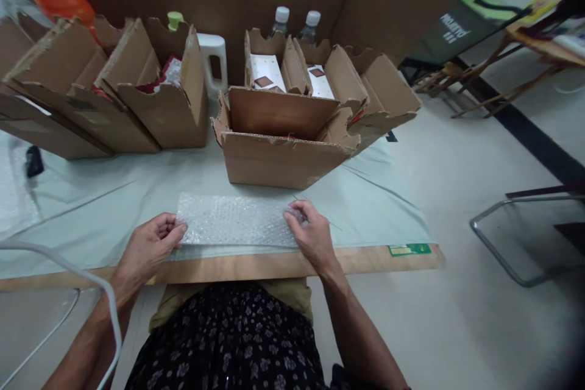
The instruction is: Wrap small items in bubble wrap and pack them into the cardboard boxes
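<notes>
The left hand [153,245] is pinching one end of the bubble wrap [235,220], the right hand [313,234] the other, well apart. The bubble wrap is stretching between them over the cloth [137,192], by the table edge [256,265]; I'm seeing a box [278,162] standing just beyond.

Flat bubble wrap [235,220] (clear, oblong)

The wrap [237,222] is lying near the front edge of the worktop [365,261], between left hand [153,247] and right hand [313,236]. Behind it a box [283,161] is standing; more boxes [159,119] are standing toward the back edge, left and right, a jug [205,61] between.
</notes>
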Demonstrator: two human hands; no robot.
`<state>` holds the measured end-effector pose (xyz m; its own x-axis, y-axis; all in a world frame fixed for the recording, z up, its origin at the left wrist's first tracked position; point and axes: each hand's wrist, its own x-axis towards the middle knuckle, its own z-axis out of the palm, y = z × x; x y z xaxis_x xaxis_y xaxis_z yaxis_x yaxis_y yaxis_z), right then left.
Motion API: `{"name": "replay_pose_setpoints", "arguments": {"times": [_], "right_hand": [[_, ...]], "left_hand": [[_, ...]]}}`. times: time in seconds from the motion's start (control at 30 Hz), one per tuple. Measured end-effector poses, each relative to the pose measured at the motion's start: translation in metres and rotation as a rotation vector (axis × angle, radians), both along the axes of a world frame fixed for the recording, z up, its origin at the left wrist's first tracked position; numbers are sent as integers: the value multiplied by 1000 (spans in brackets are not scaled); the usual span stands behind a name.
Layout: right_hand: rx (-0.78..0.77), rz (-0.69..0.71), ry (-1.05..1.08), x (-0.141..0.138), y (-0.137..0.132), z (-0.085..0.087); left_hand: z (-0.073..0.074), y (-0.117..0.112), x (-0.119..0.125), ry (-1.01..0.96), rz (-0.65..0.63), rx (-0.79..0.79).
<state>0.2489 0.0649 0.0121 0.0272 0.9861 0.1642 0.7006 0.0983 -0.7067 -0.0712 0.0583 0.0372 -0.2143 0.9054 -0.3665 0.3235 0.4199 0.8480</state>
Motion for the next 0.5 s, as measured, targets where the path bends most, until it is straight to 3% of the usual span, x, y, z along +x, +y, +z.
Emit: {"name": "replay_pose_setpoints", "arguments": {"times": [0.1, 0.23, 0.5], "right_hand": [[-17, -90, 37, 5, 9, -3], [-62, -113, 57, 8, 19, -20], [-17, -126, 119, 0, 17, -24]], "left_hand": [[-13, 3, -3, 51, -46, 80], [-28, 6, -7, 202, -97, 101], [-21, -1, -10, 326, -174, 112]]}}
